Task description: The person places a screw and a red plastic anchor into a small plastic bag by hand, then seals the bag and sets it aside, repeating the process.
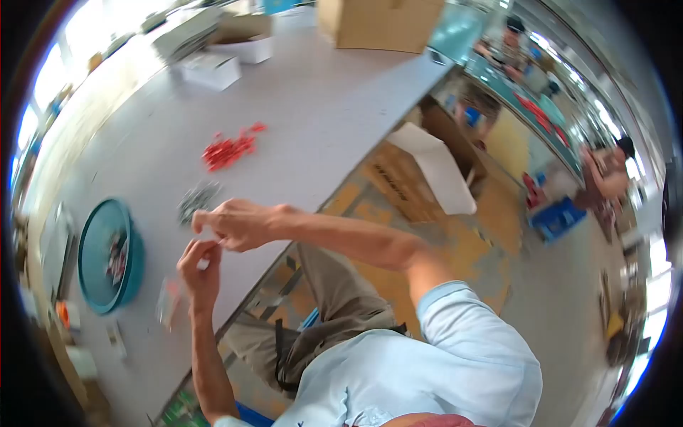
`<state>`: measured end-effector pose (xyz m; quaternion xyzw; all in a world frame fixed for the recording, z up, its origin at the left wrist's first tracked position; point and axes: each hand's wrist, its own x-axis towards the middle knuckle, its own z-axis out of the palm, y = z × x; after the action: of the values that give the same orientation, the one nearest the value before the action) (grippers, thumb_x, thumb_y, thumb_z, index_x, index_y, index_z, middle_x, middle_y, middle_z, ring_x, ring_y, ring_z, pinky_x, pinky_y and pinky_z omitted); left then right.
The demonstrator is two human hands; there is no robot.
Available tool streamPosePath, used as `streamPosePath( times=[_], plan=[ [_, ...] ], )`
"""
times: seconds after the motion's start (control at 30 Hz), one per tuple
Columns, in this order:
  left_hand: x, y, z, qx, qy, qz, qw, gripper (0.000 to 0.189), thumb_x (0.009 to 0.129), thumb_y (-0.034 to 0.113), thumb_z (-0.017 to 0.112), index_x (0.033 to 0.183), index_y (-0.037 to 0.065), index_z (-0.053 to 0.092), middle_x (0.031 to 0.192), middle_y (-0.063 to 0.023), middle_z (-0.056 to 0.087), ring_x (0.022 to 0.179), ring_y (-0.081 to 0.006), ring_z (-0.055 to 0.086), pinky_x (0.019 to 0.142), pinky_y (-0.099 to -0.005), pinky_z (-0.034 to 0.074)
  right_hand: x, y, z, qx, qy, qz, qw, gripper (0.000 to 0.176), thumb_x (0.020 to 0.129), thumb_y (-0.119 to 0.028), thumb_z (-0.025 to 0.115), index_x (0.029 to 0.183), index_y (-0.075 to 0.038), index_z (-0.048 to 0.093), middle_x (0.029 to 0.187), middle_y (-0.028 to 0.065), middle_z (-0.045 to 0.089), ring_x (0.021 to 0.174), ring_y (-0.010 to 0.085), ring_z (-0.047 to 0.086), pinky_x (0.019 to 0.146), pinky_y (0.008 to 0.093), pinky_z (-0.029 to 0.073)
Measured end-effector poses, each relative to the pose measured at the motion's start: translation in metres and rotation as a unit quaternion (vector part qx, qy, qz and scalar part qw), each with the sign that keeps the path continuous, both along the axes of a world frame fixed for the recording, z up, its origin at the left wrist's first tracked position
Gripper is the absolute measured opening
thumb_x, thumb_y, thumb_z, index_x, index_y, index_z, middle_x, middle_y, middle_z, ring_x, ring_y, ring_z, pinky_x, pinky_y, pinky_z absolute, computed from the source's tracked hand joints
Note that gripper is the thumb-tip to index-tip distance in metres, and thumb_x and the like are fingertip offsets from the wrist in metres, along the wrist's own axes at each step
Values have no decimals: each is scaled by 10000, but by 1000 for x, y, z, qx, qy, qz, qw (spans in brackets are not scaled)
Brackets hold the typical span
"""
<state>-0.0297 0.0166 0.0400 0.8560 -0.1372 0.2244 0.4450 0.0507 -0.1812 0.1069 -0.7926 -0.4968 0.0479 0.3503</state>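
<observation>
left hand (199, 274) and right hand (238, 224) pinch one tiny piece (205, 263) | we think it's light, slippery | hold its ends

No legible text, label, brand or number found. Dark print seen on cardboard box (390, 179) beside table (320, 107), too blurred to be read.
</observation>
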Motion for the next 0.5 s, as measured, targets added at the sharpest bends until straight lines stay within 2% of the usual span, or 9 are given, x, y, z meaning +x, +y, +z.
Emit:
streamPosePath(
  times=[0.03, 0.07, 0.1, 0.13, 0.2, 0.33, 0.4, 0.5],
  plan=[
    [4, -4, -5, 1, -5, -25, 1000, 64, 901, -3, 755, 958, 5, 729, 816, -99, 688, 721, -171, 658, 684, -311, 526, 4, -5, -13, 1, -5, -25, 1000, 405, 841, -26, 684, 1226, -32, 558, 834, 184, 714, 837, 375, 721, 738, 480, 545],
    [6, -5, -7, -209, 90, -35, 973, 60, 924, 25, 754, 974, 3, 728, 819, -80, 690, 724, -150, 647, 687, -294, 516, 10, -6, -31, 104, 72, -52, 991, 319, 856, -58, 707, 1159, -22, 613, 839, 156, 728, 823, 312, 724, 744, 440, 557],
    [14, -7, -6, -405, 183, -44, 895, 71, 947, 53, 752, 989, 1, 727, 821, -61, 692, 728, -129, 637, 690, -277, 506, 16, -10, -41, 206, 142, -77, 965, 242, 872, -90, 730, 1091, -12, 668, 844, 128, 742, 810, 248, 727, 750, 400, 569],
    [16, -6, -8, -402, 184, -47, 896, 71, 947, 53, 752, 989, 1, 727, 821, -61, 692, 728, -129, 637, 690, -277, 506, 15, -10, -48, 209, 140, -79, 965, 242, 872, -90, 730, 1091, -12, 668, 844, 128, 742, 810, 248, 727, 750, 400, 569],
    [21, -10, -12, -433, 225, -74, 870, 103, 979, 99, 741, 1021, 7, 722, 846, -42, 700, 729, -120, 628, 702, -266, 499, 13, -13, -54, 228, 225, -86, 943, 128, 923, -105, 738, 979, 9, 724, 848, 62, 744, 832, 136, 707, 737, 324, 574],
    [26, -14, -24, -427, 234, -83, 870, 99, 976, 84, 736, 1033, 3, 728, 843, -45, 700, 730, -115, 623, 705, -262, 501, 7, -16, -61, 239, 270, -120, 925, 85, 929, -69, 705, 947, 12, 720, 815, 45, 726, 774, 113, 674, 709, 305, 557],
    [23, -22, -19, -362, 168, -63, 915, 99, 977, 62, 726, 1051, -4, 725, 843, -41, 700, 744, -108, 626, 701, -253, 500, 8, -18, -60, 223, 247, -96, 938, 93, 874, -74, 713, 915, 7, 733, 790, 88, 733, 739, 147, 680, 698, 330, 560],
    [26, -13, -27, -341, 177, -68, 921, 106, 976, 35, 714, 1071, -11, 718, 850, -35, 698, 754, -99, 627, 693, -246, 497, 12, -19, -53, 181, 205, -88, 958, 89, 868, -65, 709, 908, 10, 736, 785, 97, 732, 732, 146, 677, 688, 329, 555]
  ],
)
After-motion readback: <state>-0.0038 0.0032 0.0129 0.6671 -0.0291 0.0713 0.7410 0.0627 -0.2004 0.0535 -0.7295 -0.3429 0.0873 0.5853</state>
